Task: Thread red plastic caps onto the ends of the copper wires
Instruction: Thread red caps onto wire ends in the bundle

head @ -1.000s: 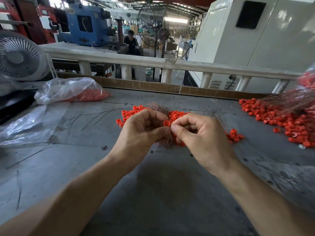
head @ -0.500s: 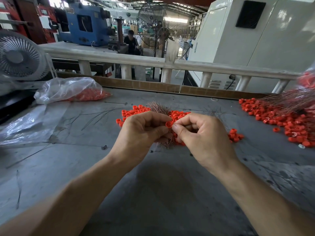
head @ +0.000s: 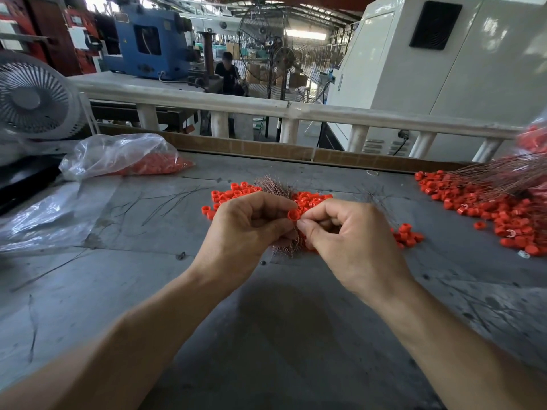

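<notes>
My left hand (head: 245, 229) holds a bundle of thin copper wires (head: 273, 186) that fans out above and below the fist, and pinches a red cap (head: 293, 215) between thumb and forefinger. My right hand (head: 346, 235) meets it, thumb and forefinger pinched right beside the cap; whether it holds a wire end is hidden. A pile of loose red caps (head: 310, 199) lies on the grey table (head: 266, 335) just behind both hands.
A second heap of red caps (head: 488, 205) with long capped wires (head: 503, 176) lies at the right. A clear bag of caps (head: 124, 156) and flat plastic sheet (head: 44, 217) sit left. A white fan (head: 32, 99) stands far left; a railing (head: 296, 110) runs behind.
Both hands have stayed together at the table's middle; the cap sits a little lower between the fingertips, and the right thumb has closed in against it.
</notes>
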The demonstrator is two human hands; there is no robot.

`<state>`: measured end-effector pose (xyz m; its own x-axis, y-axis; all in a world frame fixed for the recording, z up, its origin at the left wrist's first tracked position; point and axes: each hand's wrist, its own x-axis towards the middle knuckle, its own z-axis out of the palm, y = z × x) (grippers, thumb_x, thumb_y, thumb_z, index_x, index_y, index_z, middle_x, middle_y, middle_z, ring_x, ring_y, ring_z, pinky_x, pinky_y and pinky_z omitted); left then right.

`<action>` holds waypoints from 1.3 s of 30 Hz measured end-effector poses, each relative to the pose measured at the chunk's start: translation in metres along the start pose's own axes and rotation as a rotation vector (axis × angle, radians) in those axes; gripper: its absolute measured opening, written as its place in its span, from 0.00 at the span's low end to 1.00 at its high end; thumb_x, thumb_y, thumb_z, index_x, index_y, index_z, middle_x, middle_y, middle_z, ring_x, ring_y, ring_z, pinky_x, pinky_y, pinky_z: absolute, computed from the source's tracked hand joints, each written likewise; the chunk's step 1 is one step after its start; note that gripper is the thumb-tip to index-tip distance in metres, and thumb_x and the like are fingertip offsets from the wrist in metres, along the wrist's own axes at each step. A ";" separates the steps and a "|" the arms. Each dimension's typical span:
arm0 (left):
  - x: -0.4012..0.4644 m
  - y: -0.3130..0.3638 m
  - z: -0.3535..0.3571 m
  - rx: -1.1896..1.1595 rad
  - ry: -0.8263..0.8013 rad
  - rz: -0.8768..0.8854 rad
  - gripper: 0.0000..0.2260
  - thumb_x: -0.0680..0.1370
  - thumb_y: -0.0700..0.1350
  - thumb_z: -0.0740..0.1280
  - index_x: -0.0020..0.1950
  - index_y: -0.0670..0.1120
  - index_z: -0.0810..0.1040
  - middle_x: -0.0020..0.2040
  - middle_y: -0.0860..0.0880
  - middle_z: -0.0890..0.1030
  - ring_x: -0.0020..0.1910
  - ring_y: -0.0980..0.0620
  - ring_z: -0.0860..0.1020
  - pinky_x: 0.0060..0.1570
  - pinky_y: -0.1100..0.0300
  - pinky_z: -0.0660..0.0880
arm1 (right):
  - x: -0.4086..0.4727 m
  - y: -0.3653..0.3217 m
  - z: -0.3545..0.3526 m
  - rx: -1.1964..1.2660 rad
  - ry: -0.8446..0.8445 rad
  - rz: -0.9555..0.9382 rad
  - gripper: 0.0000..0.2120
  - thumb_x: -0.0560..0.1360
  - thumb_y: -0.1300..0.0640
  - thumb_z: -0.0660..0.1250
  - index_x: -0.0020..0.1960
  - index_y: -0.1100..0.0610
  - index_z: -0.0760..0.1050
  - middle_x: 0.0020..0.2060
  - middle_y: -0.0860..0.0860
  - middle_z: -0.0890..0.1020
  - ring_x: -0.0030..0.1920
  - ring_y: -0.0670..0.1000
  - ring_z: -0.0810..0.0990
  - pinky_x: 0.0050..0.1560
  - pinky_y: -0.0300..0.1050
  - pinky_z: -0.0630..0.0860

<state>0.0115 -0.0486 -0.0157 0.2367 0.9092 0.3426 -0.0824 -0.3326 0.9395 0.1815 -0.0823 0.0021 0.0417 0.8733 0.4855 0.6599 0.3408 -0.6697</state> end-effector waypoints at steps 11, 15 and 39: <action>0.000 0.002 -0.001 -0.153 0.006 -0.085 0.09 0.78 0.31 0.68 0.52 0.42 0.85 0.43 0.41 0.86 0.44 0.45 0.86 0.46 0.56 0.83 | 0.002 0.004 -0.002 0.019 -0.044 -0.026 0.07 0.77 0.56 0.73 0.41 0.48 0.82 0.32 0.45 0.83 0.35 0.45 0.81 0.35 0.37 0.75; 0.001 0.003 -0.002 -0.201 0.018 -0.124 0.09 0.77 0.32 0.68 0.51 0.42 0.85 0.44 0.40 0.86 0.44 0.44 0.86 0.45 0.56 0.83 | 0.003 0.008 -0.003 0.081 -0.090 -0.011 0.07 0.79 0.57 0.70 0.44 0.48 0.81 0.33 0.44 0.83 0.36 0.42 0.80 0.37 0.31 0.72; 0.001 0.005 -0.006 -0.397 -0.054 -0.191 0.09 0.71 0.38 0.72 0.51 0.40 0.85 0.48 0.36 0.85 0.47 0.42 0.86 0.45 0.57 0.83 | 0.004 0.008 -0.003 0.383 -0.207 0.147 0.11 0.83 0.64 0.63 0.58 0.52 0.79 0.39 0.49 0.85 0.37 0.45 0.80 0.40 0.37 0.75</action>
<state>0.0053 -0.0480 -0.0111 0.3336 0.9269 0.1718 -0.3950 -0.0280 0.9183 0.1886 -0.0773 0.0004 -0.0628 0.9599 0.2733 0.3319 0.2783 -0.9013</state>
